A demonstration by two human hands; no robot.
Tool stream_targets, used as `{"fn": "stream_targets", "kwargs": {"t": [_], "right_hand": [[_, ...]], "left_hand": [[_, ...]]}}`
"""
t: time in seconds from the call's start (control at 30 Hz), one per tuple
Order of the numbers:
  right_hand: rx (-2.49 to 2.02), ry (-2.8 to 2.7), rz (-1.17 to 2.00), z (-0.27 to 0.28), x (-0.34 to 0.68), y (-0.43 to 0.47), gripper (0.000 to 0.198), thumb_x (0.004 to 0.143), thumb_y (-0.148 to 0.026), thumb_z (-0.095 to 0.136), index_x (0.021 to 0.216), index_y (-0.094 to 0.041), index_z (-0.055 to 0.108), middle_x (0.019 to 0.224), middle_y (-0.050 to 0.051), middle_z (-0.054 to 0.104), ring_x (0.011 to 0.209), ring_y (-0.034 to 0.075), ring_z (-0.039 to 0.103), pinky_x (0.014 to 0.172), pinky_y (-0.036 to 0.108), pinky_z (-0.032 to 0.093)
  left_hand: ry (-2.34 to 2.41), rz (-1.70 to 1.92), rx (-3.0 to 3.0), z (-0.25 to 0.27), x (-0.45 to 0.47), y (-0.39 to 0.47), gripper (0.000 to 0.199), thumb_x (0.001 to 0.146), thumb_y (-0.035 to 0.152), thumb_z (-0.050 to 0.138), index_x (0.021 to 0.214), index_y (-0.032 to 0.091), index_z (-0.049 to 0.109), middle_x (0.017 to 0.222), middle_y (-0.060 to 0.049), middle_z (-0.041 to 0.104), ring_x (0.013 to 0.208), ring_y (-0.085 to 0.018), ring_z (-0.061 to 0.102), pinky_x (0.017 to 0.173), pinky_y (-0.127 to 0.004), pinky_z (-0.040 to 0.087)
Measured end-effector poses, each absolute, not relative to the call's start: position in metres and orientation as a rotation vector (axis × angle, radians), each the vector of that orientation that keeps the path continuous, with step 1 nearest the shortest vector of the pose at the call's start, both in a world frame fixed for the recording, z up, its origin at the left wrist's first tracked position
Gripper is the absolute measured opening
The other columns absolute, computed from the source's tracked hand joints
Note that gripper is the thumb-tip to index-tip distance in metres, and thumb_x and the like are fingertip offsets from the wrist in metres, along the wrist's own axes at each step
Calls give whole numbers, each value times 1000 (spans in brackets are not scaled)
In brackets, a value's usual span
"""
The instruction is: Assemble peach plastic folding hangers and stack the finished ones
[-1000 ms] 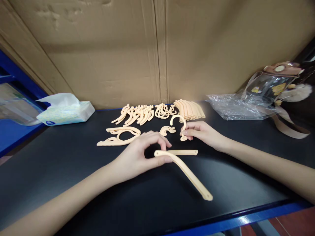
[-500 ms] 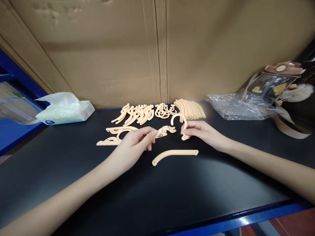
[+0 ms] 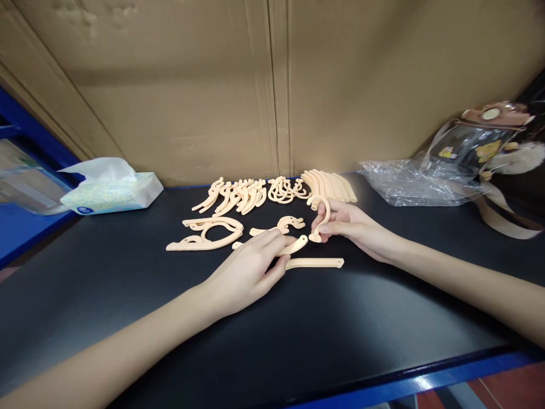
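My left hand (image 3: 251, 267) is closed on a beige plastic hanger arm (image 3: 297, 245); the arm's holed end sticks out past the fingertips, and its middle is hidden. Pinched upright in my right hand (image 3: 353, 224) is a beige hanger hook (image 3: 327, 215), its flat round base downward and close to that holed end, apart from it. Below the left fingers, a long curved hanger bar (image 3: 317, 263) lies partly covered on the table. Just beyond the left hand rests a notched hanger arm (image 3: 292, 222). A folded hanger (image 3: 204, 245) lies to the left.
Along the back of the black table (image 3: 298, 335) lie piles of notched arms (image 3: 242, 196), hooks (image 3: 281, 190) and curved bars (image 3: 330, 186). A tissue pack (image 3: 113, 193) stands left. Plastic wrap (image 3: 409, 182) and a strapped clear bottle (image 3: 472, 145) are at right, before a cardboard wall (image 3: 191, 85).
My left hand has moved right and lowered, turning its hanger arm so the holed end points toward the hook. The hook in my right hand has turned.
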State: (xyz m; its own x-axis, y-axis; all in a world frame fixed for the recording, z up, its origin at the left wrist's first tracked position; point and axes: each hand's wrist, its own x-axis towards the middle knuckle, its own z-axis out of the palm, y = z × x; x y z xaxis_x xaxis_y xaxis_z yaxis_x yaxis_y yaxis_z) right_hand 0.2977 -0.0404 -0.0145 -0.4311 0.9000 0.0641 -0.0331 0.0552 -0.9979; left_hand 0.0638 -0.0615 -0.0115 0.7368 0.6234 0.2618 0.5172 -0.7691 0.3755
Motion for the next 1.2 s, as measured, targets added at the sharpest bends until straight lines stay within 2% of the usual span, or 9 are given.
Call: {"fn": "stream_targets", "kwargs": {"t": [0.23,0.4,0.6,0.8,1.0,1.2], "right_hand": [[-941,-1523,1506,-14,298,-40,43,76,-21,66,115,-20,46,76,-2,64,69,12,56,71,29,44],[-941,-1513,1534,-12,297,-40,44,75,-20,67,115,-19,48,77,-1,65,73,13,57,72,28,43],[-900,-1547,1584,-12,299,-39,45,79,-19,65,120,-19,48,84,0,68,77,13,61,78,30,43],[-876,-1600,1626,-11,299,-37,46,79,-19,65,121,-18,49,78,-2,66,74,13,61,81,31,44],[-920,-1581,1552,-13,298,-39,61,77,-18,67,132,-20,39,75,-4,64,74,13,60,80,33,45],[-955,-1607,1455,-15,297,-40,59,76,-20,67,127,-22,39,74,-4,63,72,13,60,77,34,46]], "left_hand": [[860,593,2721,-17,63,-59,25,97,21,41,121,18,49,105,-5,58,95,-16,56,83,-26,44],[841,604,2786,-19,63,-57,28,98,21,40,124,18,51,106,-6,60,99,-18,55,86,-30,43],[789,660,2796,-19,63,-58,33,98,20,40,128,16,51,98,-6,60,92,-18,54,81,-30,45],[758,697,2827,-20,62,-57,33,98,21,40,129,16,51,96,-6,60,90,-18,53,78,-30,43],[788,650,2878,-21,61,-56,34,96,16,43,130,18,50,96,-5,60,88,-18,50,75,-31,40],[816,606,2931,-20,59,-56,36,96,12,42,130,19,50,95,-4,58,87,-19,49,73,-31,36]]}}
